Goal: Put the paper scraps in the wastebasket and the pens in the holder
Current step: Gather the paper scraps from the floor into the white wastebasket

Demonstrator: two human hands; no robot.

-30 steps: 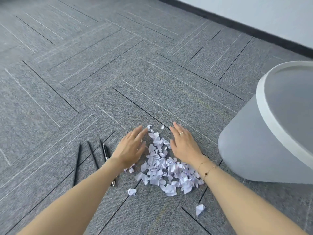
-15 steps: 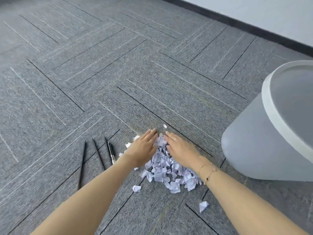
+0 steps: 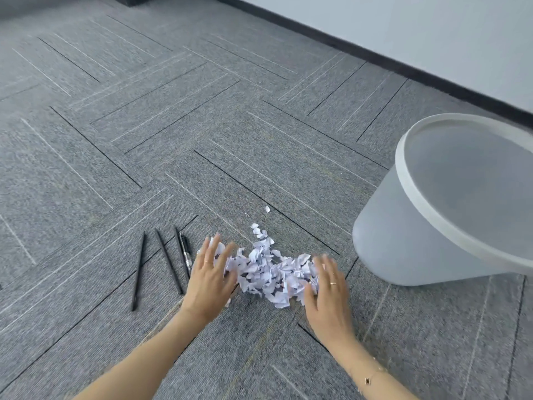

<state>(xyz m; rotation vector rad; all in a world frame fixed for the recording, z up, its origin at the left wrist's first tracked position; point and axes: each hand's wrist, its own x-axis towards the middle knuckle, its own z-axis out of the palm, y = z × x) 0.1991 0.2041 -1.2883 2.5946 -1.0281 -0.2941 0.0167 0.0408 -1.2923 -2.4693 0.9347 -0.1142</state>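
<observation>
A heap of white paper scraps (image 3: 269, 271) lies on the grey carpet in front of me. My left hand (image 3: 209, 277) rests flat at the heap's left side, fingers spread, partly over scraps. On the heap's right side is my right hand (image 3: 327, 293), palm down and fingers apart. A few loose scraps (image 3: 267, 209) lie just beyond the heap. Several black pens (image 3: 164, 264) lie side by side on the carpet left of my left hand. The grey wastebasket (image 3: 401, 241) with a pale rim stands at the right. No pen holder is in view.
Grey carpet tiles (image 3: 144, 125) stretch away to the left and ahead. A white wall with a black skirting board (image 3: 375, 57) runs across the back right.
My hands have moved apart from the far end of the heap to its left and right sides. The scraps are bunched into a wider, tighter heap. The view shifted, showing more of the wastebasket.
</observation>
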